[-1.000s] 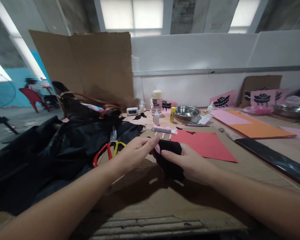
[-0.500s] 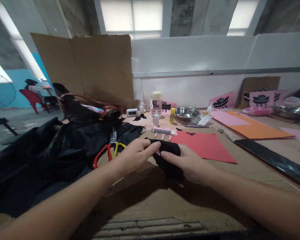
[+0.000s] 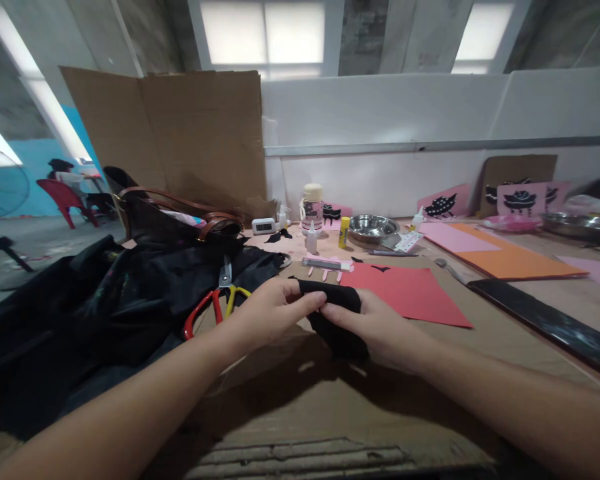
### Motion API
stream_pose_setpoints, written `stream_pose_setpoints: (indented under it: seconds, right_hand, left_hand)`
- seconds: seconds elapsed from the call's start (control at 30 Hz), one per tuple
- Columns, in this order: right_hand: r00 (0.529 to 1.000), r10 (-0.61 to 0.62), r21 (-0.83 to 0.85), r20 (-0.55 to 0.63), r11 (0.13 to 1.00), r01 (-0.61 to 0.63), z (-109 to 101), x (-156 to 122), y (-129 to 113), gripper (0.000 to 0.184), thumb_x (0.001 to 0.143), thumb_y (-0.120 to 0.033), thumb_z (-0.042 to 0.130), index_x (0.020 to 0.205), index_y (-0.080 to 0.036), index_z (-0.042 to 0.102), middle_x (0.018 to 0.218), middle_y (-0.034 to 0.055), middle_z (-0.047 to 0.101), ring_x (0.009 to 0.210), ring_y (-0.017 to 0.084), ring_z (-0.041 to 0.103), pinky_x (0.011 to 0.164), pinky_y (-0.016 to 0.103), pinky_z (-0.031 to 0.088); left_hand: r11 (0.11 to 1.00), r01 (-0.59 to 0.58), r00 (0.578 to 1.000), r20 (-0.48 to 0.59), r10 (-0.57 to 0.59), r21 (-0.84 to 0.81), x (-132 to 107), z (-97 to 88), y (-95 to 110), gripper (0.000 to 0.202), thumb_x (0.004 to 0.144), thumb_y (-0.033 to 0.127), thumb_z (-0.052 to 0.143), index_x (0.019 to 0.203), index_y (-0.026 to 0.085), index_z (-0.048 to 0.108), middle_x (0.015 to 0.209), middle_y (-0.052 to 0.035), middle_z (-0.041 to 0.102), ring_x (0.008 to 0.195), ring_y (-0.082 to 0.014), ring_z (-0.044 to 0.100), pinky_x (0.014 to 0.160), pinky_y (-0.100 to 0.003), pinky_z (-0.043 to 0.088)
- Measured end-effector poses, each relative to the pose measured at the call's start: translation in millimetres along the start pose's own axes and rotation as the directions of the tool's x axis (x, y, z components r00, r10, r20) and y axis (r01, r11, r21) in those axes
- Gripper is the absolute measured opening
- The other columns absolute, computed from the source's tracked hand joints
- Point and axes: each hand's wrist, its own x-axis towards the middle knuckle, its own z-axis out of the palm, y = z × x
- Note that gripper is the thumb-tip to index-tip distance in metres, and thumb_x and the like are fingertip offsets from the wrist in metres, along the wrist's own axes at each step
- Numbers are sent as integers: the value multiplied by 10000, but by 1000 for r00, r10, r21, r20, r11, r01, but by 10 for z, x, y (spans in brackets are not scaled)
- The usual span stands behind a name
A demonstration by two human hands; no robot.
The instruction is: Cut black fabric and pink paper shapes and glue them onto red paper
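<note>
Both of my hands meet over a small piece of black cloth [image 3: 336, 333] lying on the brown cardboard tabletop [image 3: 330, 407]. My left hand [image 3: 273, 313] pinches the cloth's upper edge with curled fingers. My right hand [image 3: 375, 327] grips the same piece from the right, its fingers pressed on the top fold. A red paper sheet [image 3: 410, 290] lies just behind the cloth.
A heap of black fabric [image 3: 105, 307] with red and yellow scissors [image 3: 215, 300] on it lies at left, beside a brown-handled bag [image 3: 175, 213]. Behind stand glue bottles [image 3: 312, 237], a metal bowl [image 3: 373, 227], orange paper [image 3: 515, 250] and upright cardboard [image 3: 180, 133]. A person sits far left.
The pink bit that showed between my fingers a second ago is now covered by the black cloth. My left fingers have closed further onto the cloth's top edge.
</note>
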Motion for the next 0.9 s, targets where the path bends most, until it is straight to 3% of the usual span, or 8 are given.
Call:
stream_pose_setpoints:
  seconds: [0.17, 0.37, 0.43, 0.6, 0.8, 0.9]
  right_hand:
    - [1000, 5, -17, -17, 1000, -5, 8, -5, -37, 375, 866, -508, 736, 1000, -160, 699, 815, 33, 675, 668, 154, 622, 592, 268, 522]
    - [1000, -6, -12, -9, 1000, 5, 20, 0, -51, 355, 875, -512, 727, 980, -175, 689, 790, 21, 657, 668, 150, 613, 595, 262, 517]
    - [1000, -16, 4, -6, 1000, 16, 21, 1, -50, 373, 864, -524, 737, 980, -173, 694, 796, 20, 650, 666, 144, 601, 587, 254, 508]
    - [999, -24, -8, -32, 1000, 23, 5, 3, -36, 393, 855, -519, 748, 1000, -157, 697, 779, 22, 635, 656, 140, 569, 550, 238, 477]
    - [999, -27, 54, -30, 998, 28, 18, 9, -25, 379, 841, -490, 771, 999, -153, 699, 758, 6, 625, 646, 128, 560, 541, 223, 454]
    - [999, 1, 128, -55, 992, 6, 34, 9, -28, 423, 839, -523, 757, 1042, -158, 691, 777, 23, 653, 660, 154, 606, 572, 262, 497]
  left_hand:
    - [997, 5, 999, -51, -1, 73, -8, -21, 17, 465, 902, 569, 540, 730, 158, 672, 647, -6, 608, 631, -168, 536, 605, -280, 406]
    - [997, -63, 995, -74, 67, 53, -4, -22, 65, 478, 949, 556, 452, 727, 190, 665, 754, -17, 666, 783, -186, 611, 826, -313, 482]
    - [998, -58, 995, -80, 61, 40, 2, -22, 55, 487, 937, 583, 463, 733, 189, 663, 766, -25, 674, 798, -197, 620, 830, -325, 490]
    - [1000, -13, 999, -49, 12, -26, 12, -16, -29, 425, 870, 565, 615, 830, 150, 696, 860, -69, 731, 831, -234, 656, 781, -350, 519]
    - [991, -17, 1000, 1, 17, -132, 30, -14, -55, 381, 870, 493, 651, 975, 138, 738, 980, -93, 768, 920, -251, 686, 852, -373, 529]
    - [983, -17, 999, 33, 23, -182, 34, -19, -22, 351, 862, 463, 664, 1004, 150, 731, 1005, -77, 768, 953, -240, 687, 904, -376, 522]
